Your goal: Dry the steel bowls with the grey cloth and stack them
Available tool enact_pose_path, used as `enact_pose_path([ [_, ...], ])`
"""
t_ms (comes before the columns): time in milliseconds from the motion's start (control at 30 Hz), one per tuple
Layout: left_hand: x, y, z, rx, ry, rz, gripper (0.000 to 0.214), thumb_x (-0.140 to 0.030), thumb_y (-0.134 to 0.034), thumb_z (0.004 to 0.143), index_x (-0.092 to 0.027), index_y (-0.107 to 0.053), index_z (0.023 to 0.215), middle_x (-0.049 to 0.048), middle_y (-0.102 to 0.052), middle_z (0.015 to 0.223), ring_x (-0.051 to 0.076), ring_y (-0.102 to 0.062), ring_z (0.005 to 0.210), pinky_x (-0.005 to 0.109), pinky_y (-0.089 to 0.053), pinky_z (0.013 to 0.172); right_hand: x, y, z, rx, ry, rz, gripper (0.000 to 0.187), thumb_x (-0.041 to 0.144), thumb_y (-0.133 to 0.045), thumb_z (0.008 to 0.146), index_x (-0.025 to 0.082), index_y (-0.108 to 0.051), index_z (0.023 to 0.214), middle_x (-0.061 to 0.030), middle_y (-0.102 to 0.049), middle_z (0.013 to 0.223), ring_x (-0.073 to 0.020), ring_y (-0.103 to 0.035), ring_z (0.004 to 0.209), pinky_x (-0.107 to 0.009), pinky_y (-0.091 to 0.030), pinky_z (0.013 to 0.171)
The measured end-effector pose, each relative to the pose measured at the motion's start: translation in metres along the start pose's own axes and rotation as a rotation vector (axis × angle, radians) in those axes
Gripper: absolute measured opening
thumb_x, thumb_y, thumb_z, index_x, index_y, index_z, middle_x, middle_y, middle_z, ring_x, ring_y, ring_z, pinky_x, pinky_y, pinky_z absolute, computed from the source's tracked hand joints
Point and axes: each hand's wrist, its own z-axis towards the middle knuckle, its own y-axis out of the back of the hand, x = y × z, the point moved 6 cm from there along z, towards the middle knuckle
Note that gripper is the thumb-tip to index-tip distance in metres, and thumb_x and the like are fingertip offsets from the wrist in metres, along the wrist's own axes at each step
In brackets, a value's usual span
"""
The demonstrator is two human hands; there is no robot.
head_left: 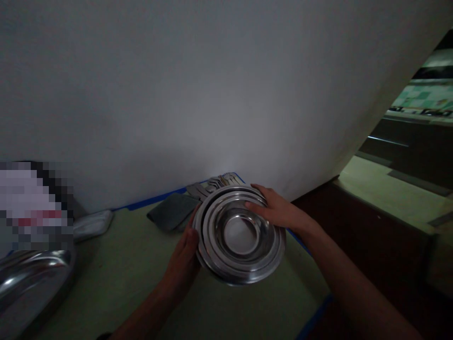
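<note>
A nested stack of round steel bowls [241,234] is held between my two hands above the table. My left hand [188,245] grips the left rim, its thumb on the near side and its other fingers hidden behind the stack. From the right, my right hand [272,207] closes over the rim, with the thumb reaching inside the top bowl. Behind the stack, a folded grey cloth [173,211] lies beside a row of metal cutlery [222,181], partly covered by the bowls.
The pale green table [134,264] has blue edging and stands against a grey wall [198,94]. At the left are a large steel tray [31,283], a smaller metal tray [94,224] and a pixelated patch. A dark red floor [354,226] lies to the right.
</note>
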Motion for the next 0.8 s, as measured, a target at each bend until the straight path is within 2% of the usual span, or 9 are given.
enact_pose_path([
  [133, 0.024, -0.018, -0.008, 0.133, 0.056, -0.075, 0.082, -0.069, -0.051, 0.081, -0.028, -0.03, 0.149, 0.0126, -0.049, 0.146, 0.033, -0.044, 0.134, 0.05, -0.039, 0.107, -0.014, 0.005, -0.015, 0.187, -0.182, -0.067, 0.05, 0.05, -0.058, 0.084, 0.015, -0.058, 0.119, -0.0147, -0.07, 0.11, -0.0275, -0.066, 0.096, -0.039, -0.05, 0.086],
  [233, 0.032, -0.039, -0.015, 0.216, 0.045, -0.045, 0.092, -0.068, -0.063, 0.072, -0.027, -0.032, 0.148, 0.0138, -0.051, 0.143, 0.035, -0.042, 0.135, 0.052, -0.036, 0.108, -0.015, 0.014, -0.026, 0.224, -0.164, -0.078, 0.043, 0.052, -0.059, 0.082, 0.015, -0.064, 0.104, -0.0132, -0.071, 0.101, -0.0254, -0.066, 0.089, -0.035, -0.051, 0.078],
  [333, 0.03, -0.057, -0.016, 0.183, 0.017, 0.146, 0.083, -0.06, -0.063, 0.077, -0.027, -0.031, 0.147, 0.0116, -0.047, 0.146, 0.031, -0.035, 0.139, 0.049, -0.026, 0.115, -0.022, 0.027, -0.033, 0.175, -0.149, -0.056, 0.042, 0.053, -0.06, 0.08, 0.015, -0.065, 0.098, -0.0117, -0.071, 0.095, -0.0239, -0.066, 0.084, -0.033, -0.05, 0.072],
  [400, 0.028, -0.065, -0.012, 0.099, 0.007, 0.299, 0.072, -0.056, -0.054, 0.085, -0.023, -0.033, 0.145, 0.0126, -0.044, 0.146, 0.029, -0.033, 0.14, 0.048, -0.02, 0.117, -0.032, 0.035, -0.036, 0.129, -0.167, -0.07, 0.04, 0.053, -0.059, 0.081, 0.016, -0.065, 0.095, -0.0109, -0.072, 0.094, -0.0232, -0.066, 0.083, -0.032, -0.05, 0.071],
  [467, 0.024, -0.07, -0.006, 0.036, -0.064, 0.46, 0.062, -0.05, -0.049, 0.089, -0.018, -0.038, 0.14, 0.0145, -0.043, 0.143, 0.028, -0.035, 0.138, 0.048, -0.018, 0.117, -0.046, 0.04, -0.038, 0.089, -0.198, -0.135, 0.036, 0.051, -0.058, 0.082, 0.016, -0.065, 0.091, -0.0104, -0.072, 0.093, -0.0227, -0.066, 0.083, -0.03, -0.049, 0.071],
  [567, 0.022, -0.075, 0.001, 0.078, -0.148, 0.621, 0.055, -0.044, -0.048, 0.089, -0.016, -0.044, 0.135, 0.0148, -0.046, 0.133, 0.027, -0.041, 0.131, 0.048, -0.023, 0.115, -0.068, 0.039, -0.041, 0.064, -0.27, -0.276, 0.034, 0.05, -0.058, 0.083, 0.017, -0.065, 0.088, -0.0096, -0.072, 0.092, -0.0215, -0.067, 0.082, -0.027, -0.048, 0.069],
  [667, 0.023, -0.074, 0.002, 0.163, -0.112, 0.619, 0.058, -0.042, -0.051, 0.087, -0.014, -0.043, 0.137, 0.0156, -0.048, 0.129, 0.027, -0.05, 0.121, 0.047, -0.036, 0.108, -0.08, 0.032, -0.042, 0.073, -0.314, -0.352, 0.036, 0.051, -0.058, 0.084, 0.016, -0.066, 0.085, -0.01, -0.071, 0.087, -0.021, -0.066, 0.079, -0.026, -0.047, 0.068],
  [800, 0.02, -0.065, -0.001, 0.218, -0.1, 0.533, 0.057, -0.041, -0.053, 0.087, -0.014, -0.043, 0.135, 0.0171, -0.049, 0.133, 0.025, -0.056, 0.114, 0.044, -0.045, 0.101, -0.079, 0.026, -0.037, 0.033, -0.319, -0.404, 0.043, 0.05, -0.063, 0.081, 0.013, -0.065, 0.102, -0.0144, -0.066, 0.101, -0.0233, -0.063, 0.089, -0.03, -0.046, 0.079],
])
